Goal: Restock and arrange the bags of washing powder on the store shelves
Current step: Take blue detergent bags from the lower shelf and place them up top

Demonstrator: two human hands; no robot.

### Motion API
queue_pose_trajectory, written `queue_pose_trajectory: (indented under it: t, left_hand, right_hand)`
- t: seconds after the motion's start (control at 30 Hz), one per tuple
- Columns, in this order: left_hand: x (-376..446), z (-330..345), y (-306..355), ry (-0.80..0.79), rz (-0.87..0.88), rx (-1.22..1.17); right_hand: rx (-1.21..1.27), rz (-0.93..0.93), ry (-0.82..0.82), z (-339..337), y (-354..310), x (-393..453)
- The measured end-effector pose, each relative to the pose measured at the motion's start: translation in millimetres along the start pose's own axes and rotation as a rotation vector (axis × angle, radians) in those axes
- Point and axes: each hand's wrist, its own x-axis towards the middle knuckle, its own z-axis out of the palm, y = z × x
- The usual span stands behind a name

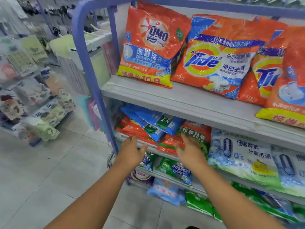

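On the top shelf an orange OMO bag and an orange Tide bag lean upright. On the second shelf, blue bags lie tilted on flat orange bags, beside an orange-and-green bag. My left hand hovers open just in front of that shelf's edge, holding nothing. My right hand is open too, its fingers spread against the orange-and-green bag. Pale blue bags fill the second shelf to the right.
A purple metal frame edges the shelving on the left. Green and blue bags sit on lower shelves, and one blue bag lies low near the tiled floor. Racks of other goods stand across the aisle.
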Motion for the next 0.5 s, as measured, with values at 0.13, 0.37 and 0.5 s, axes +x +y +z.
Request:
queue_pose_trajectory:
  t: [0.13, 0.37, 0.5]
  left_hand:
    - [31, -7, 12, -0.087, -0.069, -0.161]
    - [75, 27, 33, -0.107, -0.289, -0.573]
    - [108, 48, 23, -0.117, -0.376, -0.797]
  right_hand:
    - [-0.088, 0.069, -0.012, -7, -21, 26]
    - [-0.252, 0.083, -0.166, 2, -41, 75]
    - [-0.319, 0.002, -0.067, 12, -43, 98]
